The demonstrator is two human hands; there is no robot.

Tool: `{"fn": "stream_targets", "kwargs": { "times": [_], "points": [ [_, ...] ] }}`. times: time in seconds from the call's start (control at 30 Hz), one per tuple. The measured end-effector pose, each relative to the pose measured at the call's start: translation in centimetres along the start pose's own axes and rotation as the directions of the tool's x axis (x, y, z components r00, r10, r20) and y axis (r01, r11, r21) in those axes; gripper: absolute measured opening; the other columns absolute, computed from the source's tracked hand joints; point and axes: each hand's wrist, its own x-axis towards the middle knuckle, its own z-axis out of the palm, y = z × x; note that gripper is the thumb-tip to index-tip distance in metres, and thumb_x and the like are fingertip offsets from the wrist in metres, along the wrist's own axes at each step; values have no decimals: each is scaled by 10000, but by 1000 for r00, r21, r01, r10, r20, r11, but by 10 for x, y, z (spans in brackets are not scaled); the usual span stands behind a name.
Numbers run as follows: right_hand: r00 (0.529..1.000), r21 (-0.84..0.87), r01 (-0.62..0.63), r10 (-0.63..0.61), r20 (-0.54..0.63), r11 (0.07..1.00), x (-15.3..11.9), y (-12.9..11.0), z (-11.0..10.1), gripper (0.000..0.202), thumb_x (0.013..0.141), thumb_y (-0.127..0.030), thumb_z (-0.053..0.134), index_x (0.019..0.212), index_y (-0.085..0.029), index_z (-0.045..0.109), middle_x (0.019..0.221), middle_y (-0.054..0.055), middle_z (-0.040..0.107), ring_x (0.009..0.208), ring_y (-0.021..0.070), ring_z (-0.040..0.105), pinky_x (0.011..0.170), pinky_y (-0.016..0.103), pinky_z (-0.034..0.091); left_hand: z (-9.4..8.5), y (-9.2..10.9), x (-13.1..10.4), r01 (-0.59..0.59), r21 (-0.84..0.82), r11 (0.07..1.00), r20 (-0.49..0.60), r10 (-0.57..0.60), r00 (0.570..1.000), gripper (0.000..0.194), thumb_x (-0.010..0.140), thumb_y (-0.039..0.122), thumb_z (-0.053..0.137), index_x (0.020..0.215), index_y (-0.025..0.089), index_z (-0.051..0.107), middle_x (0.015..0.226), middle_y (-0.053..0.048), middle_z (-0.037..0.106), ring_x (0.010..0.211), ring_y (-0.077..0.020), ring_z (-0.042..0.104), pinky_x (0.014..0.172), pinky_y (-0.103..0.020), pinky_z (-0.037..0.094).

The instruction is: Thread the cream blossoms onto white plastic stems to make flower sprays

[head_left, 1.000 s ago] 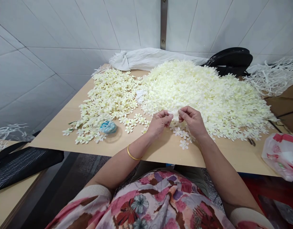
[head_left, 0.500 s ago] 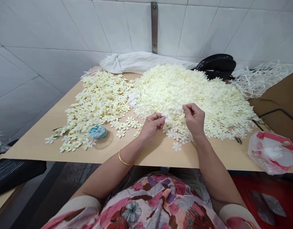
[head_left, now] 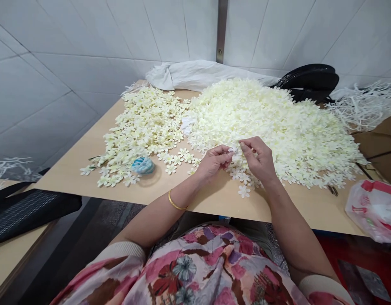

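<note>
My left hand (head_left: 215, 163) is pinched near the front edge of a big heap of pale yellow-white flowers (head_left: 252, 110), with a small white petal-like piece (head_left: 231, 150) at its fingertips. Close beside it on the right, my right hand (head_left: 258, 157) has thumb and forefinger pressed together; what they hold is too small to make out. Loose flowers lie below the hands, one of them (head_left: 244, 191) apart from the heap. A second, lower pile of flowers (head_left: 147, 123) spreads over the left part of the table (head_left: 170, 199).
A blue and white wrapped lump (head_left: 143, 165) sits by the left pile. White cloth (head_left: 202, 74) and a black bag (head_left: 310, 82) lie along the wall. At right are white strands (head_left: 367, 103), small scissors-like metal handles (head_left: 333, 190) and a red-and-white plastic bag (head_left: 373, 209).
The view has shifted, so the table's things appear farther right. My right hand has come closer to my left hand, and the fingertips are now nearly together.
</note>
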Motion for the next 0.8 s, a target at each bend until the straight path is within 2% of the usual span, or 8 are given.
{"fn": "stream_targets", "kwargs": {
  "times": [0.07, 0.17, 0.27, 0.33, 0.47, 0.57, 0.67, 0.8],
  "points": [
    [997, 3, 18, -18, 78, 1000, -1, -3, 4, 126, 850, -293, 520, 829, -207, 609, 834, 36, 626, 821, 164, 554, 754, 321, 431, -1, -1, 0, -16, 19, 1000, 17, 15, 1000, 207, 607, 271, 758, 681, 158, 601, 493, 40, 477, 440, -54, 404, 432, -185, 293],
    [998, 31, -45, 44, 44, 999, -2, -4, 5, 137, 833, -279, 537, 722, -202, 565, 717, 3, 581, 726, 142, 525, 697, 296, 419, -2, -2, 0, -5, 14, 1000, 20, 4, 1000, 230, 605, 291, 771, 687, 154, 605, 518, 36, 482, 447, -47, 401, 430, -178, 292],
    [985, -2, -120, 118, -126, 993, 0, 3, -2, 172, 839, -296, 523, 697, -201, 548, 675, -4, 552, 675, 136, 506, 648, 285, 407, -2, -2, 1, 54, -30, 998, -22, -54, 998, 299, 652, 404, 741, 742, 148, 616, 574, 18, 501, 453, -45, 410, 416, -175, 290],
    [950, -128, -170, 128, -286, 977, 2, 15, -10, 170, 844, -300, 506, 719, -200, 564, 703, 14, 552, 700, 154, 504, 666, 309, 410, -1, -1, 2, 97, -66, 993, -63, -101, 993, 386, 695, 516, 674, 785, 144, 619, 608, -2, 511, 459, -54, 426, 406, -184, 300],
    [902, -408, -217, 23, -431, 887, 5, 32, -18, 168, 816, -307, 528, 878, -187, 627, 917, 103, 543, 921, 247, 495, 838, 434, 390, 4, 2, 1, 149, -145, 978, -103, -164, 981, 518, 745, 646, 525, 857, 144, 587, 684, -49, 550, 542, -112, 535, 435, -215, 376],
    [940, -402, -148, 3, -341, 904, 2, 25, -11, 221, 858, -316, 475, 951, -187, 629, 938, 113, 540, 957, 256, 490, 844, 438, 391, 5, 3, 1, 147, -205, 968, -105, -171, 980, 567, 766, 673, 458, 963, 150, 549, 739, -71, 576, 641, -166, 602, 522, -255, 459],
    [994, -336, -13, -23, -104, 942, -3, 10, 3, 223, 869, -327, 473, 942, -200, 642, 906, 92, 565, 946, 241, 488, 822, 412, 401, 5, 3, 1, 138, -248, 959, -88, -164, 982, 593, 766, 683, 442, 1037, 162, 519, 752, -64, 582, 660, -177, 608, 582, -284, 492],
    [994, -366, 105, -87, 64, 925, -9, 2, 16, 180, 840, -302, 526, 936, -214, 650, 965, 83, 584, 969, 241, 460, 822, 408, 385, 5, 3, 0, 116, -274, 955, -64, -138, 988, 568, 773, 662, 461, 1059, 175, 521, 717, -36, 574, 616, -151, 576, 592, -279, 494]
  ]
}}
